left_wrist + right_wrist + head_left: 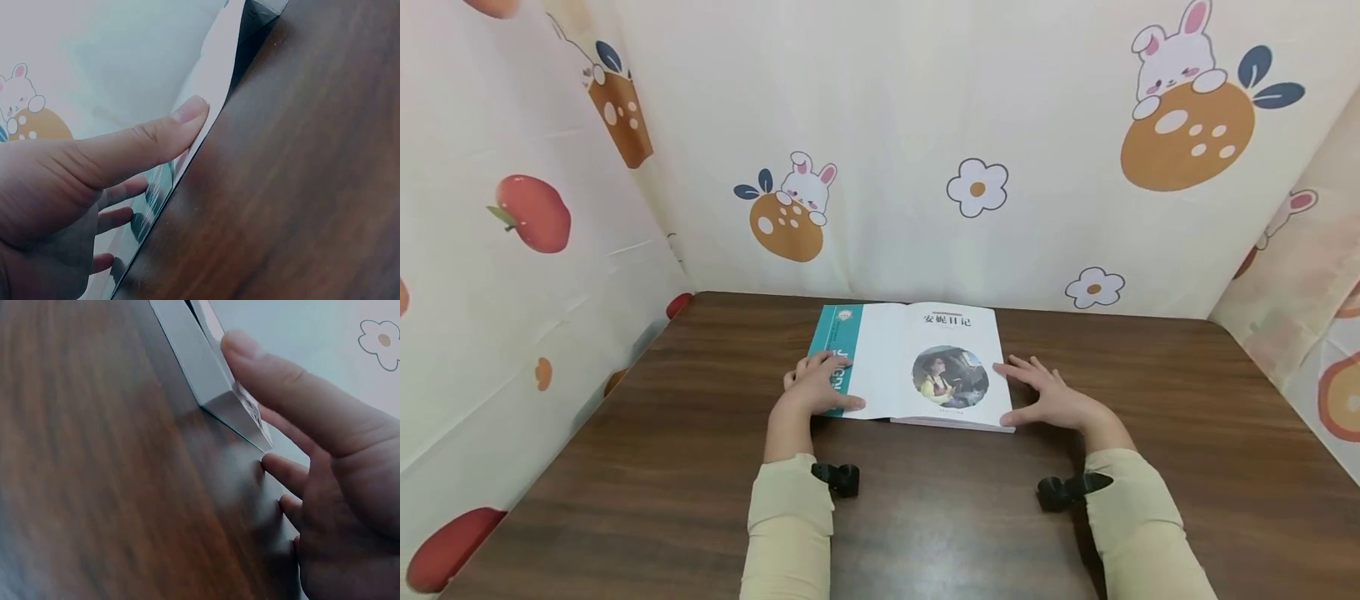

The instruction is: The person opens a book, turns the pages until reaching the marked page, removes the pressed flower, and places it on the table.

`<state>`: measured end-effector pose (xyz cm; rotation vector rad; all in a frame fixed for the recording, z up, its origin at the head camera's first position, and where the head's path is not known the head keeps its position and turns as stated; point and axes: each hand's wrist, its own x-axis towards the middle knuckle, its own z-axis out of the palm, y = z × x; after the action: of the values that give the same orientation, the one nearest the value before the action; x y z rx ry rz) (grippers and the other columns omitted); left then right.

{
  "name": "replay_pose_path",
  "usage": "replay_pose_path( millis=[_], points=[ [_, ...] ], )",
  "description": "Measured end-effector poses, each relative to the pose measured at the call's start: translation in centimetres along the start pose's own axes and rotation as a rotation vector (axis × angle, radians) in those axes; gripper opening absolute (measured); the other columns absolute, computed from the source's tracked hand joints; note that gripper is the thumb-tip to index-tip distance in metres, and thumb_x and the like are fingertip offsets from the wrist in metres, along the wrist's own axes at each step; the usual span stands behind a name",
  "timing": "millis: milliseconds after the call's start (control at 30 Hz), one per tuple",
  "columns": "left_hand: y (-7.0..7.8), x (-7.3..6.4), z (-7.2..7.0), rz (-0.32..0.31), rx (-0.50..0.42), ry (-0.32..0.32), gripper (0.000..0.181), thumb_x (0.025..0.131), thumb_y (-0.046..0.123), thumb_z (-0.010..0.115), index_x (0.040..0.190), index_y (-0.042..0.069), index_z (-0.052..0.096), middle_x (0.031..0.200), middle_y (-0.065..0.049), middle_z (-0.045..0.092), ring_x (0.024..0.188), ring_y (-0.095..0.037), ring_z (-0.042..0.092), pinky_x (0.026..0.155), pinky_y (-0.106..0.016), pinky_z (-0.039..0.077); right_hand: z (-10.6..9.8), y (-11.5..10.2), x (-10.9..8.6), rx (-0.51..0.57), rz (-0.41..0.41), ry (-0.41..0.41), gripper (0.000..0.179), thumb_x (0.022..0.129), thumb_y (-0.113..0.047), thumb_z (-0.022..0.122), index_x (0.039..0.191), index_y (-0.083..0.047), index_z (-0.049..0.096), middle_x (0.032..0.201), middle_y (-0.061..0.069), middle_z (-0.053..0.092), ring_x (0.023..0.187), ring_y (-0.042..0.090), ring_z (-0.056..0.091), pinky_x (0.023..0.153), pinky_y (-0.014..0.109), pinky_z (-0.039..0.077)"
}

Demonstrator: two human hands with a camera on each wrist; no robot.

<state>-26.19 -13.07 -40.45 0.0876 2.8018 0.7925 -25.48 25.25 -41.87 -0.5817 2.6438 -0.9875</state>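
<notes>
A paperback book (887, 358) lies opened near the table's far edge. On its right side is a white title page (951, 337) with Chinese characters and a round picture; to the left are a white panel and a teal flap (835, 333). My left hand (812, 390) rests on the flap, fingers spread, its thumb (181, 125) on the white panel near the lower edge. At the book's right side is my right hand (1052, 402), fingers apart. Its thumb (275, 378) touches the lower right corner, while the other fingers reach along the right edge, partly hidden in the right wrist view.
The dark wooden table (700, 467) extends around the book. Behind it hangs a pale curtain (895, 225) printed with rabbits, fruit and flowers, and similar cloth encloses both sides. A black wrist camera (842, 480) sits on the left sleeve, another device (1060, 493) on the right.
</notes>
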Motion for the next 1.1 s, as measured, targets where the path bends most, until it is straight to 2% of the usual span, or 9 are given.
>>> replay_pose_path(
  millis=[200, 333, 467, 567, 700, 767, 867, 967, 1100],
  points=[
    [0.5, 0.2, -0.1, -0.011, -0.001, -0.016, 0.081, 0.068, 0.046, 0.078, 0.138, 0.024, 0.044, 0.149, -0.011, 0.021, 0.132, -0.036, 0.013, 0.101, -0.060, 0.009, -0.6, -0.1, -0.4, -0.007, -0.012, -0.034, 0.094, 0.068, -0.036, 0.080, 0.144, -0.010, 0.032, 0.151, 0.023, 0.009, 0.134, 0.046, -0.010, 0.098, 0.064, -0.010],
    [0.9, 0.1, -0.3, 0.003, -0.003, -0.038, 0.080, 0.070, 0.043, 0.078, 0.139, 0.020, 0.043, 0.149, -0.014, 0.020, 0.133, -0.039, 0.010, 0.103, -0.061, 0.000, -0.7, 0.0, -0.3, 0.001, 0.012, -0.028, 0.090, 0.070, -0.038, 0.078, 0.143, -0.011, 0.034, 0.151, 0.021, 0.010, 0.135, 0.045, -0.010, 0.099, 0.063, -0.011],
    [1.7, 0.0, -0.6, 0.042, 0.021, -0.035, 0.075, 0.075, 0.037, 0.076, 0.139, 0.016, 0.042, 0.149, -0.017, 0.022, 0.135, -0.040, 0.008, 0.103, -0.060, -0.007, -0.2, 0.0, 0.0, 0.038, 0.032, 0.039, 0.076, 0.075, -0.038, 0.074, 0.139, -0.010, 0.043, 0.150, 0.021, 0.017, 0.136, 0.044, -0.007, 0.099, 0.064, -0.009],
    [3.0, 0.1, -0.3, 0.118, 0.017, 0.019, 0.067, 0.078, 0.034, 0.072, 0.137, 0.016, 0.045, 0.146, -0.015, 0.027, 0.135, -0.036, 0.012, 0.107, -0.055, 0.004, 0.5, -0.3, 0.3, 0.042, 0.048, 0.142, 0.061, 0.079, -0.037, 0.071, 0.131, -0.011, 0.053, 0.146, 0.021, 0.027, 0.135, 0.046, 0.003, 0.099, 0.065, -0.002],
    [6.1, 0.4, 1.1, 0.267, -0.042, 0.061, 0.060, 0.080, 0.043, 0.068, 0.132, 0.019, 0.049, 0.141, -0.006, 0.037, 0.131, -0.027, 0.023, 0.104, -0.046, 0.026, 1.3, -0.7, 0.7, -0.007, 0.078, 0.258, 0.043, 0.082, -0.032, 0.067, 0.120, -0.012, 0.061, 0.140, 0.021, 0.037, 0.130, 0.049, 0.017, 0.098, 0.066, 0.006],
    [7.9, 0.4, 2.2, 0.346, -0.052, 0.041, 0.063, 0.078, 0.048, 0.069, 0.131, 0.021, 0.050, 0.138, -0.004, 0.040, 0.128, -0.024, 0.027, 0.101, -0.043, 0.031, 1.5, -0.9, 0.8, -0.030, 0.086, 0.281, 0.040, 0.083, -0.032, 0.066, 0.117, -0.012, 0.062, 0.138, 0.021, 0.038, 0.128, 0.049, 0.021, 0.097, 0.066, 0.008],
    [10.2, 0.3, 4.0, 0.440, 0.021, 0.020, 0.070, 0.073, 0.055, 0.070, 0.132, 0.022, 0.050, 0.137, -0.003, 0.042, 0.124, -0.023, 0.033, 0.100, -0.041, 0.032, 1.7, -1.0, 0.8, -0.024, 0.087, 0.284, 0.041, 0.084, -0.034, 0.066, 0.117, -0.012, 0.062, 0.139, 0.021, 0.037, 0.128, 0.049, 0.019, 0.097, 0.066, 0.006],
    [11.7, 0.1, 5.6, 0.460, 0.118, 0.048, 0.071, 0.072, 0.054, 0.072, 0.132, 0.024, 0.049, 0.137, -0.003, 0.042, 0.125, -0.022, 0.033, 0.102, -0.041, 0.029, 1.6, -1.0, 0.8, -0.030, 0.078, 0.279, 0.044, 0.084, -0.040, 0.064, 0.118, -0.012, 0.061, 0.140, 0.021, 0.036, 0.128, 0.050, 0.018, 0.096, 0.067, 0.006],
    [12.8, -0.2, 6.7, 0.463, 0.204, 0.114, 0.064, 0.074, 0.044, 0.074, 0.131, 0.026, 0.050, 0.135, -0.001, 0.043, 0.126, -0.022, 0.031, 0.103, -0.043, 0.026, 1.4, -0.9, 0.9, -0.032, 0.075, 0.273, 0.046, 0.085, -0.044, 0.062, 0.118, -0.011, 0.062, 0.140, 0.021, 0.036, 0.128, 0.050, 0.017, 0.096, 0.067, 0.005]
  ],
)
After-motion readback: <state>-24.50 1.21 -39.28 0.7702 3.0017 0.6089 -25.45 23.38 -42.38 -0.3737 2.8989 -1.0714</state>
